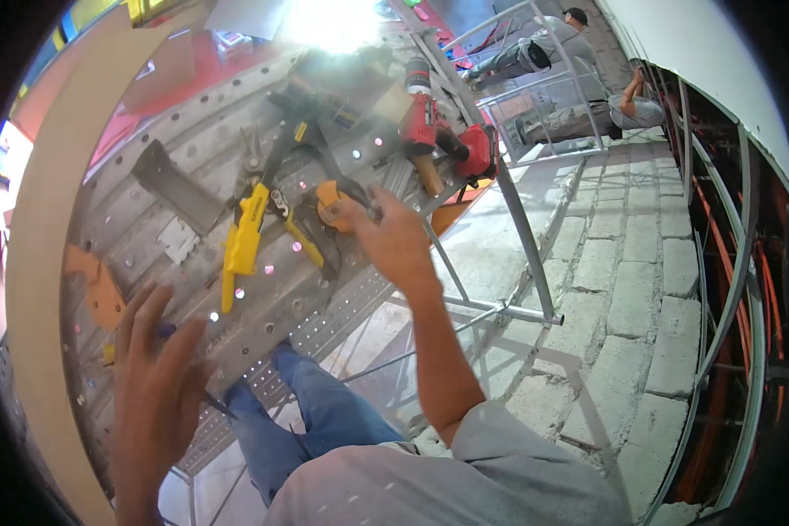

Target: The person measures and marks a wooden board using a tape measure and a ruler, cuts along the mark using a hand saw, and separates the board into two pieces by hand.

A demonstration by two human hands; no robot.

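Note:
My right hand (pixel 393 237) has its thumb and fingers closed on a round yellow-and-black tape measure (pixel 331 203) over the metal platform. At the lower left my left hand (pixel 153 386) is raised, fingers apart and slightly curled. A thin dark rod (pixel 216 404) shows beside its thumb; whether the hand touches it I cannot tell. Between the hands lie a yellow-handled tool (pixel 247 230), partly overlapping other tools, and snips with yellow-and-black handles (pixel 303 241). A red cordless drill (pixel 421 123) rests on the platform beyond my right hand.
The perforated metal platform (pixel 263 329) carries a bent metal channel piece (pixel 177 188) and an orange piece (pixel 95 285). A pale board edge (pixel 39 263) curves along the left. Scaffold tubes (pixel 530 241) stand at right before a block wall (pixel 609 289). Two people (pixel 548 48) work farther off.

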